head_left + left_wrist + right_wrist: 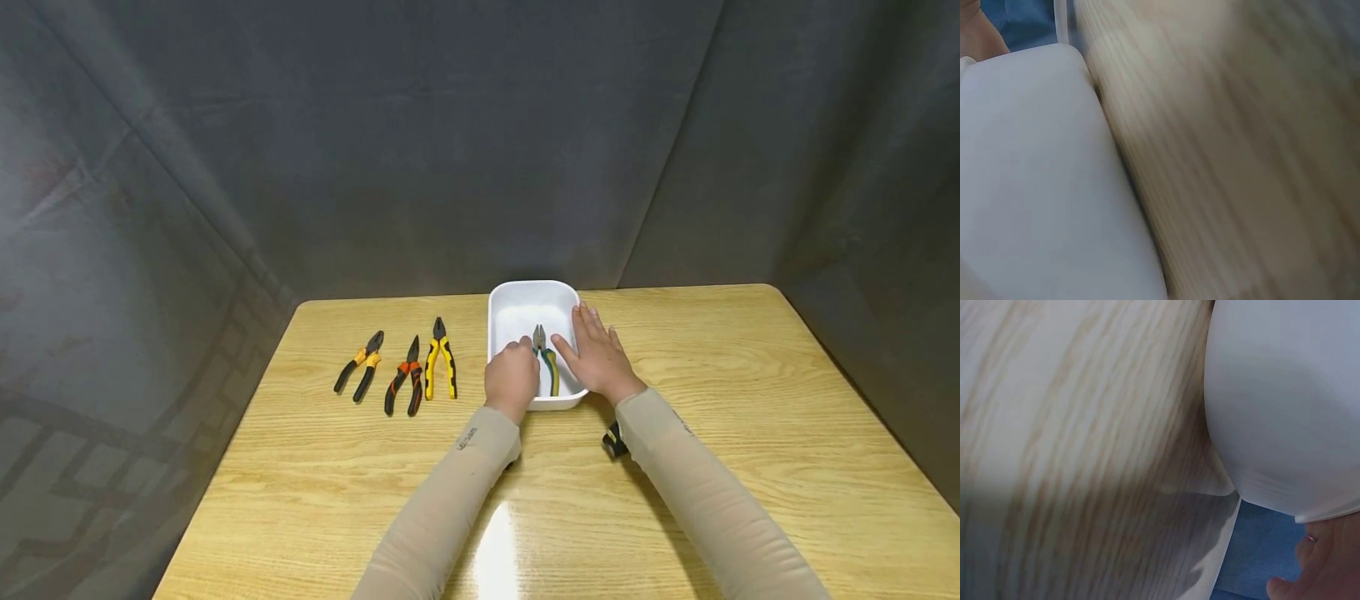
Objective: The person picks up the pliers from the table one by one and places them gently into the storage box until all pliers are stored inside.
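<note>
Green and yellow pliers (553, 371) lie in a white tray (536, 287), jaws toward its far end. My left hand (512, 379) is over the tray's near left side, its fingers curled round one handle of these pliers, which it mostly hides. Flat along the right rim rests my right hand (602, 357), fingers straight and thumb reaching over the inside. The left wrist view has the tray's outer wall (1041, 162) close up with part of a hand at the top left corner. Similarly, the tray wall (1279, 394) fills the right side of the right wrist view.
Left of the tray lie three more pliers on the wooden table (315, 492): yellow-black ones (440, 358), orange-black ones (406, 379) and another pair with black and yellow-orange handles (362, 367). Dark grey cloth (450, 150) stands behind and at both sides.
</note>
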`<state>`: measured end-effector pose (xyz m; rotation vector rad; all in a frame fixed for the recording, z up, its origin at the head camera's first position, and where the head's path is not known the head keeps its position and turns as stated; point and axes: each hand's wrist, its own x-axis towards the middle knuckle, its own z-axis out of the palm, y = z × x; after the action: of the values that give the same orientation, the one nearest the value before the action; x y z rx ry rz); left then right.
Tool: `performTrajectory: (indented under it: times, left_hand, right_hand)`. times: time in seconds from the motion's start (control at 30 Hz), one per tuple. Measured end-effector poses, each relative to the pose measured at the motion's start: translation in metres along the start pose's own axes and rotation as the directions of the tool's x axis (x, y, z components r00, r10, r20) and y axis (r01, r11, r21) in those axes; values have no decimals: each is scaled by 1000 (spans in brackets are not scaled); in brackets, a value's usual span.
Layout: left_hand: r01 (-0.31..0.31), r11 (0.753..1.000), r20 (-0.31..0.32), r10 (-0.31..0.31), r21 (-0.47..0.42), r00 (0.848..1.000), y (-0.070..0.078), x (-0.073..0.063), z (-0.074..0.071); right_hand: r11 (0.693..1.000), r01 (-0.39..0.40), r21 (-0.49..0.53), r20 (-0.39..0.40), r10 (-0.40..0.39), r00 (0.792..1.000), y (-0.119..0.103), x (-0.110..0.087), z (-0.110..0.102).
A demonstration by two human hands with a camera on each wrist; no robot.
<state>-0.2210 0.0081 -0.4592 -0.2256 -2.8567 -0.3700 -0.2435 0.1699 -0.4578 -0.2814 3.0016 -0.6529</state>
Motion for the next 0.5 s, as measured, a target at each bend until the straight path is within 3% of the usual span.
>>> performTrajectory:
  times: [0.5]
  left_hand:
    - [-16, 990, -97, 2, -140, 995, -4, -2, 2]
  right_hand:
    - [1000, 10, -10, -10, -10, 1000, 0, 0, 0]
